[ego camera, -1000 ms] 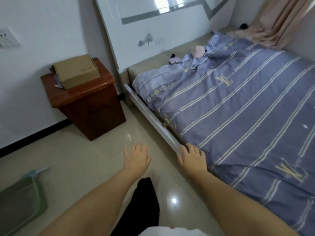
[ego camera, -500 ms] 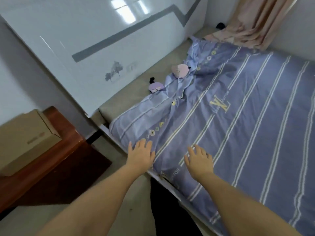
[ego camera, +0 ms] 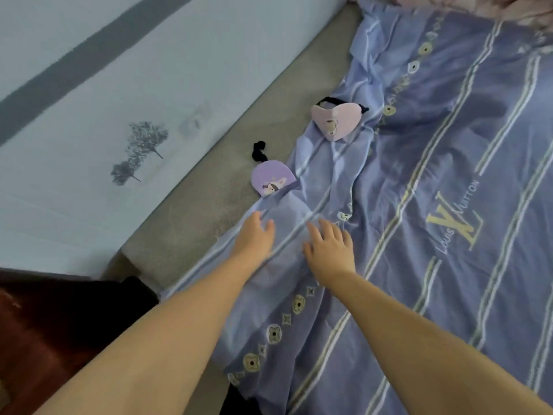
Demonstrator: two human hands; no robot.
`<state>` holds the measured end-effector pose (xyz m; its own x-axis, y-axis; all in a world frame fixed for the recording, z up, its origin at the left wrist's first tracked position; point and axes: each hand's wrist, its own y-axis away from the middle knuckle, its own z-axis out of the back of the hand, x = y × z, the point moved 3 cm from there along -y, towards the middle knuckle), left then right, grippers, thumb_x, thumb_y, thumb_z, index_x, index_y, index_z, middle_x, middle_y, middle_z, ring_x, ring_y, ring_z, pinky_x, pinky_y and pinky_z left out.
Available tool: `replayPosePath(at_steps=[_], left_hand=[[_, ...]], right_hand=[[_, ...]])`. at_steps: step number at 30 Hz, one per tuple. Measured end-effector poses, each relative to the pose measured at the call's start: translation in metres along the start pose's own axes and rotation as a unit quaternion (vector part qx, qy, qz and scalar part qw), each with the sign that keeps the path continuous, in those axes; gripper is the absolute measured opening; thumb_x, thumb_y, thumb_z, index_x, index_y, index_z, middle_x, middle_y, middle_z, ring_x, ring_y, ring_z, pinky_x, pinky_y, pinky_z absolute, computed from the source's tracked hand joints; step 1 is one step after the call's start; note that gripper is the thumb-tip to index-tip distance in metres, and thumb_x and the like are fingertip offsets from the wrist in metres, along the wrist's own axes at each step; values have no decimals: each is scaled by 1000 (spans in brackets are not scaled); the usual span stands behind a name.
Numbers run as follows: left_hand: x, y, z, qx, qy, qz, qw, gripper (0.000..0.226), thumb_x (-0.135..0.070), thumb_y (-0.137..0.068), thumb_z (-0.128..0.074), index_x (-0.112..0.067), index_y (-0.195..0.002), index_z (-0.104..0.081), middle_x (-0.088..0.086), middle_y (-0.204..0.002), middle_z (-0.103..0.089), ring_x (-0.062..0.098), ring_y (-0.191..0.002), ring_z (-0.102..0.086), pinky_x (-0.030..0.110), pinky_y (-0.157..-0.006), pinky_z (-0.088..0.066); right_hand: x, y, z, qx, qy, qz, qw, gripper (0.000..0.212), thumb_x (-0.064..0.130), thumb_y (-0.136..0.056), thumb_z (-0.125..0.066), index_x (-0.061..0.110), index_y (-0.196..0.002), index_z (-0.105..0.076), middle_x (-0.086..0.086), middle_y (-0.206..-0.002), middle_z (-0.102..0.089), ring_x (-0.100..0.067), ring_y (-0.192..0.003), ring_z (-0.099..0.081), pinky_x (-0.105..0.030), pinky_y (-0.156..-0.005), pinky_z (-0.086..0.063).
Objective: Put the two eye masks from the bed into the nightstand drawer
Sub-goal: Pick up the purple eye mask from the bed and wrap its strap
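Observation:
Two eye masks lie near the head of the bed. The purple eye mask [ego camera: 270, 178] is half tucked under the blue sheet's edge, its black strap curled on the grey mattress above it. The pink eye mask [ego camera: 333, 120] lies further back on the sheet, folded, with a black strap. My left hand [ego camera: 254, 236] hovers open over the sheet just below the purple mask. My right hand [ego camera: 330, 247] is open beside it, fingers spread, holding nothing. Only a dark red corner of the nightstand [ego camera: 36, 333] shows at the lower left; its drawer is out of view.
A blue striped sheet [ego camera: 434, 265] covers most of the bed, with bare grey mattress [ego camera: 215, 187] along the white headboard [ego camera: 119, 115]. A pink cloth [ego camera: 508, 7] lies at the far top right.
The view and both hands have moved forward from the floor beside the bed to over the sheet, close to the purple mask. The nightstand has slid almost out of view.

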<state>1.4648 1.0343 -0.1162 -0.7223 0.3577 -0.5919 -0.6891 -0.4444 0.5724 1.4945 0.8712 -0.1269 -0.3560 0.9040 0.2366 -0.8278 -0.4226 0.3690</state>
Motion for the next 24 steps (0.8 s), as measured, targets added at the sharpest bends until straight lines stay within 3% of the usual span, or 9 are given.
replayPosePath(at_steps=[2, 4, 6, 10, 12, 17, 19, 22, 24], left_hand=[[-9, -45, -3, -39, 68, 25, 997, 39, -25, -94, -42, 0, -124, -48, 16, -108, -63, 30, -85, -59, 21, -68, -40], [-11, -86, -11, -61, 146, 55, 986, 40, -28, -92, -45, 5, -113, -54, 24, -111, -63, 38, -93, -58, 34, -76, -44], [-5, -116, -21, -79, 214, 103, 968, 46, -35, -89, -51, 6, -109, -56, 23, -113, -64, 37, -99, -60, 39, -81, -46], [3, -144, -30, -150, 349, 130, 916, 14, -24, -82, -60, -18, -72, -52, -3, -77, -61, 21, -75, -54, 28, -66, -46], [1, -146, -28, -170, 325, 93, 926, 23, -16, -82, -57, -23, -62, -47, -9, -67, -55, 17, -71, -50, 21, -56, -39], [-6, -138, -13, -161, 253, 16, 954, 2, -14, -85, -53, -13, -83, -52, 0, -84, -58, 21, -80, -54, 22, -67, -37], [-10, -144, -11, -142, 281, 54, 948, 21, -20, -84, -59, -7, -98, -50, 6, -95, -61, 27, -92, -57, 31, -78, -45], [-19, -159, -15, -116, 233, 143, 955, 76, -40, -75, -69, -3, -133, -36, 16, -137, -46, 33, -123, -47, 42, -102, -42], [-21, -171, -21, -122, 151, 148, 970, 75, -43, -71, -71, -6, -130, -42, 16, -136, -45, 34, -123, -46, 44, -100, -43]], right_hand=[[0, -25, -23, -4, -4, -12, 1000, 47, 34, -97, -31, 22, -142, -29, -7, -151, -31, -25, -141, -22, -51, -116, -11], [-1, -39, -48, -32, -7, -19, 999, 46, 33, -96, -34, 20, -139, -37, -9, -148, -38, -26, -140, -28, -53, -116, -9], [-4, -41, -67, -92, -14, -16, 996, 42, 29, -93, -39, 17, -132, -49, -13, -140, -49, -30, -134, -40, -56, -115, -13], [-10, -43, -84, -164, -20, 3, 986, 43, 28, -87, -37, 15, -123, -57, -15, -132, -57, -31, -126, -49, -48, -113, -8], [-11, -48, -87, -166, -24, 0, 986, 42, 27, -86, -38, 15, -122, -57, -14, -131, -57, -29, -126, -47, -47, -113, -6], [-6, -45, -79, -112, -6, -17, 994, 45, 29, -88, -35, 14, -126, -54, -14, -136, -53, -31, -130, -45, -51, -115, -9], [-1, -43, -73, -81, 8, -27, 996, 44, 29, -91, -35, 16, -131, -50, -13, -140, -49, -29, -134, -40, -50, -116, -5], [-1, -42, -73, -61, 8, -27, 998, 45, 29, -95, -36, 19, -138, -40, -10, -148, -38, -25, -141, -28, -46, -115, 7], [-4, -44, -77, -63, 7, -23, 998, 46, 30, -95, -34, 20, -140, -35, -9, -151, -33, -23, -143, -22, -45, -115, 11]])
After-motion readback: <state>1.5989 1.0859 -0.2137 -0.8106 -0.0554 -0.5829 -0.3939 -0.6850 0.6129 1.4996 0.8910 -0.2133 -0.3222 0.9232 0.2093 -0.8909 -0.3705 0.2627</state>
